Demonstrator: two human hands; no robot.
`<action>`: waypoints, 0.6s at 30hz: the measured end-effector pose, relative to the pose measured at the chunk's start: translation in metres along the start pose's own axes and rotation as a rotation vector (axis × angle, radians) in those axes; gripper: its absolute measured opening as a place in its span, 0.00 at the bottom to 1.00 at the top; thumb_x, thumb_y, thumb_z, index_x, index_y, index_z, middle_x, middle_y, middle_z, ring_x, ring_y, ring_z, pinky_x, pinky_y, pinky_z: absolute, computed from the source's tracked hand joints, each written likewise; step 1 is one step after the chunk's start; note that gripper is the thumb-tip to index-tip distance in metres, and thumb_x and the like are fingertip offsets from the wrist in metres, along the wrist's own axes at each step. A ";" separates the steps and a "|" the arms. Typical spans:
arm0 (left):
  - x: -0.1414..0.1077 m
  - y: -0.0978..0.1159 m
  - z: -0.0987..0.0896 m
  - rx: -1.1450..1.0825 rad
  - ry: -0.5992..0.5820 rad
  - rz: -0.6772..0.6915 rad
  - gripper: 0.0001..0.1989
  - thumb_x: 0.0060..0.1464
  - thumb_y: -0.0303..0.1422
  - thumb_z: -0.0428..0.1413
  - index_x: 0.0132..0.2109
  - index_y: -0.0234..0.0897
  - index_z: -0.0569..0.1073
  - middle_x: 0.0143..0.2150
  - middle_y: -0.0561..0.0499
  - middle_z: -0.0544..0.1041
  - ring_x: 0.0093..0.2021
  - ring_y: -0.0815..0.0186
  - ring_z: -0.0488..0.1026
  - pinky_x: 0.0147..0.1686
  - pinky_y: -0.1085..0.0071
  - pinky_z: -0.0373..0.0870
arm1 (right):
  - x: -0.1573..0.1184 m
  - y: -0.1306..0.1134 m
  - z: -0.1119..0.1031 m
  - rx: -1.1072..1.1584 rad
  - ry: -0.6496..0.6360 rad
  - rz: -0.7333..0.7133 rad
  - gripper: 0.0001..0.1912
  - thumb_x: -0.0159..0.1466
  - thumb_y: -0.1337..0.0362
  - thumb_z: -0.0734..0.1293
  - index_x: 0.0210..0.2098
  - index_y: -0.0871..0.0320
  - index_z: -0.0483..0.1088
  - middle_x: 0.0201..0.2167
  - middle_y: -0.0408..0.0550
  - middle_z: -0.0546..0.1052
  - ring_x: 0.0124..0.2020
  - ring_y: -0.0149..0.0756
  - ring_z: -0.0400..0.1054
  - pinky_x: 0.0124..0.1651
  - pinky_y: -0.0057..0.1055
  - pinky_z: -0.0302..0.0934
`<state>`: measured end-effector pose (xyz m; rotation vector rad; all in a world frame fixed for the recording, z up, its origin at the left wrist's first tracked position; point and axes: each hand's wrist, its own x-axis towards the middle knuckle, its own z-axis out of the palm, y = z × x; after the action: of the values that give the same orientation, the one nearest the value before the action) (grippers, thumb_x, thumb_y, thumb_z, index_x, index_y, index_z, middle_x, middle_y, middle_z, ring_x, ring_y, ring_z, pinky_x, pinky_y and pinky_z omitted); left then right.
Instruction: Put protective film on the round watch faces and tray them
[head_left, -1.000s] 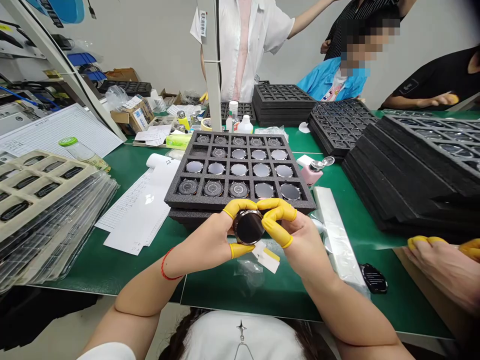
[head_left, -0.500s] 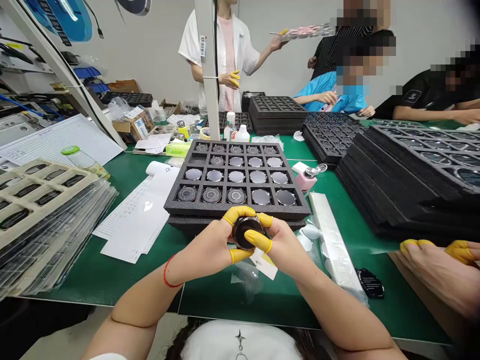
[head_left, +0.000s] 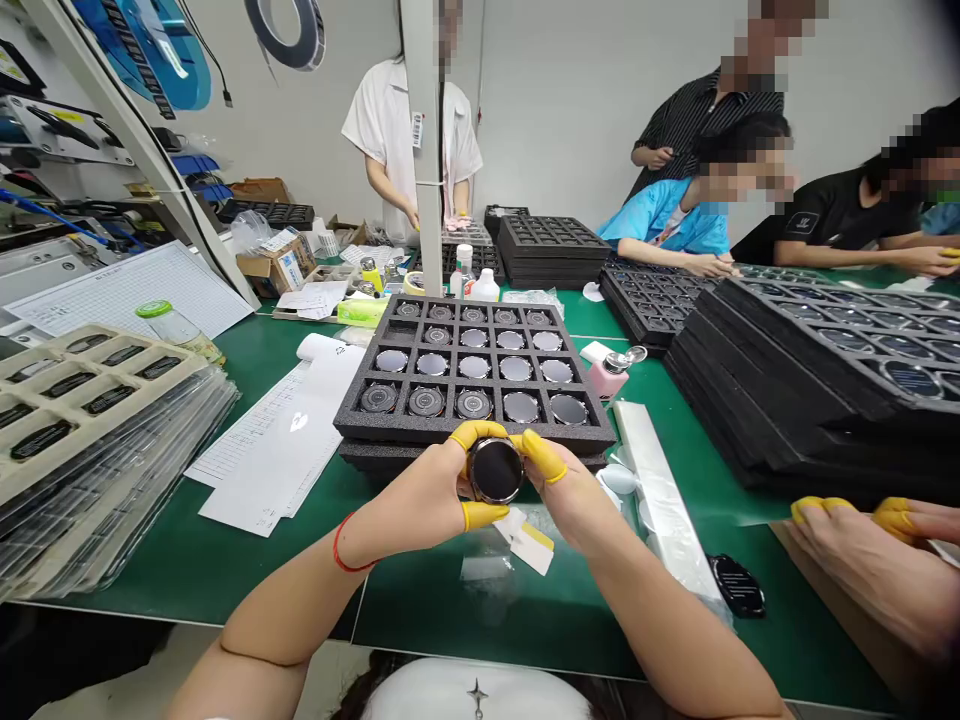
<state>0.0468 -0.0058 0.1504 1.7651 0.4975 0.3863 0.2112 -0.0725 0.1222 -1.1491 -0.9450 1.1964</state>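
A round black watch (head_left: 497,471) with a dark, glossy face and a metal rim is held upright in front of the foam tray. My left hand (head_left: 427,490), with yellow finger cots and a red string at the wrist, is closed around its left side. At the right rim, my right hand (head_left: 559,490) is closed, its cotted thumb and finger against the edge. The black foam tray (head_left: 480,428) just beyond carries rows of similar round watches, some face up, some back up. Under my hands lie a small white and yellow card (head_left: 532,550) and clear film.
Stacked black foam trays (head_left: 720,410) rise on the right, beside a co-worker's cotted hands (head_left: 862,560). At left are stacked plastic trays (head_left: 112,480) and paper sheets (head_left: 277,450). A pink pump bottle (head_left: 607,377) and a white wrapped strip (head_left: 664,500) stand right of the tray.
My right thumb has lifted off the watch face to its right edge, leaving the face uncovered. The standing co-worker in white has lowered the raised arm. The view has tilted slightly up.
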 end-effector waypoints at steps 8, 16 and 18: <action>-0.005 -0.001 0.003 0.278 0.048 0.023 0.21 0.53 0.30 0.58 0.54 0.37 0.67 0.42 0.47 0.78 0.37 0.61 0.76 0.37 0.68 0.72 | 0.001 0.002 0.014 0.145 -0.041 0.022 0.13 0.56 0.53 0.71 0.32 0.57 0.77 0.31 0.45 0.79 0.37 0.37 0.70 0.41 0.31 0.62; -0.011 -0.001 0.001 0.281 0.022 0.017 0.15 0.53 0.32 0.57 0.49 0.35 0.71 0.37 0.46 0.79 0.34 0.60 0.76 0.32 0.70 0.70 | 0.002 -0.002 0.021 0.070 -0.148 0.062 0.17 0.53 0.54 0.74 0.39 0.56 0.76 0.32 0.43 0.77 0.34 0.33 0.69 0.41 0.29 0.62; -0.011 0.002 -0.003 0.203 0.005 0.053 0.23 0.52 0.31 0.58 0.55 0.36 0.67 0.40 0.46 0.79 0.35 0.61 0.76 0.33 0.69 0.71 | 0.000 -0.007 0.018 0.005 -0.207 0.056 0.18 0.54 0.52 0.74 0.39 0.56 0.76 0.31 0.43 0.77 0.34 0.31 0.68 0.41 0.28 0.62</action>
<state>0.0356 -0.0093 0.1529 1.9765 0.5091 0.3882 0.1951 -0.0697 0.1320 -1.0679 -1.0707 1.3819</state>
